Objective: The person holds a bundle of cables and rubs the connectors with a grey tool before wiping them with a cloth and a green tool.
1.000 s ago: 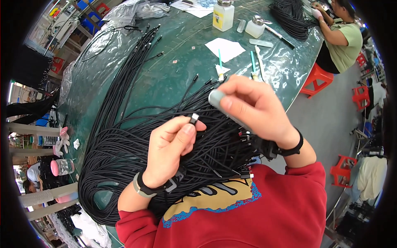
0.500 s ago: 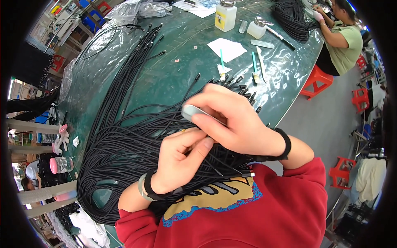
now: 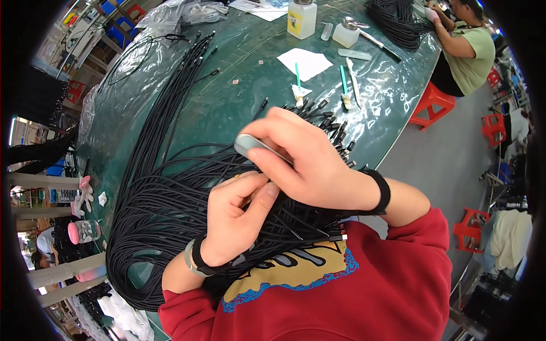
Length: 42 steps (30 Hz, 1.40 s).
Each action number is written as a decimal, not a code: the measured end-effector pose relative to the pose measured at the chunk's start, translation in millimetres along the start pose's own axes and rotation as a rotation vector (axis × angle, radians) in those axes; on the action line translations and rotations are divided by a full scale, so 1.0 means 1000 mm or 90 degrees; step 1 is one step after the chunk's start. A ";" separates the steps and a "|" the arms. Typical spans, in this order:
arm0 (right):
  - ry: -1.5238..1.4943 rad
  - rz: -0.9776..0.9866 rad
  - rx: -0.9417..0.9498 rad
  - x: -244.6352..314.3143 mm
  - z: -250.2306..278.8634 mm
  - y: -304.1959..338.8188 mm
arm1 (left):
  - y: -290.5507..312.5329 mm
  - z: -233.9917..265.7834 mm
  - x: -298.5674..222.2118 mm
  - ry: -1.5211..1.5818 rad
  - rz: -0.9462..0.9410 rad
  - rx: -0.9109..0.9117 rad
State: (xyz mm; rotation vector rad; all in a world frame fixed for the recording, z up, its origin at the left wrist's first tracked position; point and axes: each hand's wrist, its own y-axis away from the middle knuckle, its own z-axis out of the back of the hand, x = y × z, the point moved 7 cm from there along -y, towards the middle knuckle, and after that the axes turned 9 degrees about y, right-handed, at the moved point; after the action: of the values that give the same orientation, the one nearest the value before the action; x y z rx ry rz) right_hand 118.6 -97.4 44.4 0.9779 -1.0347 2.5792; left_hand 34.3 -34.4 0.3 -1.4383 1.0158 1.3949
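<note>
My right hand is closed in a pinch around a flat, pale grey tool with a rounded end. Most of that tool is hidden by the fingers. Just below and to the left, my left hand has its thumb and index finger pressed together. Whatever lies in this pinch is too covered to name. The two hands nearly meet above a big looped bundle of black cables. Many cable ends with black connectors fan out beyond my right hand.
A green table carries a white bottle, a small jar, a white paper and a brush with a teal handle. At the far right a co-worker sits on a red stool by another black cable bundle.
Both hands have shifted slightly left, keeping the same pinched grips. The whole view has also moved a little, so the table things sit slightly higher and further left.
</note>
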 end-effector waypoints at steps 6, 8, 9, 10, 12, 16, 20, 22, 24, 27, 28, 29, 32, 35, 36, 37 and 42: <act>-0.116 -0.141 0.005 -0.024 0.000 -0.015 | -0.003 -0.002 -0.011 -0.149 -0.089 -0.001; -0.198 -0.240 0.011 -0.036 0.008 -0.006 | -0.003 0.001 -0.010 -0.122 -0.083 -0.032; -0.198 -0.239 0.017 -0.039 0.009 -0.002 | -0.004 0.005 -0.009 -0.097 -0.076 -0.060; -0.229 -0.234 0.018 -0.039 0.011 0.003 | -0.003 0.008 -0.009 -0.072 -0.068 -0.087; -0.293 -0.226 0.021 -0.039 0.011 0.011 | -0.005 0.008 -0.021 -0.164 -0.153 -0.062; -0.325 -0.228 0.010 -0.033 0.012 0.016 | -0.007 0.010 -0.030 -0.189 -0.171 -0.005; -0.143 -0.127 0.024 -0.020 0.013 0.015 | -0.006 0.014 0.002 0.147 0.136 -0.023; -0.128 -0.103 0.020 -0.015 0.014 0.014 | -0.006 0.013 0.005 0.158 0.145 -0.033; -0.098 -0.057 0.010 -0.007 0.015 0.014 | -0.005 0.014 0.005 0.156 0.144 -0.033; -0.102 -0.060 0.017 -0.008 0.006 0.017 | -0.005 0.012 0.005 0.154 0.143 -0.021; -0.106 -0.059 0.021 -0.008 0.004 0.017 | -0.005 0.011 0.003 0.158 0.137 -0.012; -0.105 -0.059 0.020 -0.009 0.004 0.017 | -0.005 0.009 0.002 0.163 0.132 -0.002; -0.055 -0.013 0.033 -0.003 0.007 0.015 | -0.003 0.006 -0.002 0.115 0.069 0.007; -0.040 -0.013 0.039 0.002 0.002 0.002 | 0.000 0.000 -0.008 0.011 -0.041 0.014; -0.033 -0.013 0.042 0.003 -0.001 -0.002 | 0.001 -0.003 -0.005 0.003 -0.027 0.037; -0.033 -0.014 0.038 0.003 -0.006 -0.007 | 0.003 -0.006 -0.005 -0.006 -0.015 0.057; -0.161 -0.119 -0.001 -0.014 -0.002 -0.013 | 0.002 0.000 0.004 0.106 0.147 0.025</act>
State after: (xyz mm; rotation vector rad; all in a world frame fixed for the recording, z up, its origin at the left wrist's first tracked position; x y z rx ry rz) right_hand 133.5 -85.5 40.8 1.3575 -0.9493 2.3479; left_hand 32.4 -34.8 -3.9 -1.4620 1.3442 1.4258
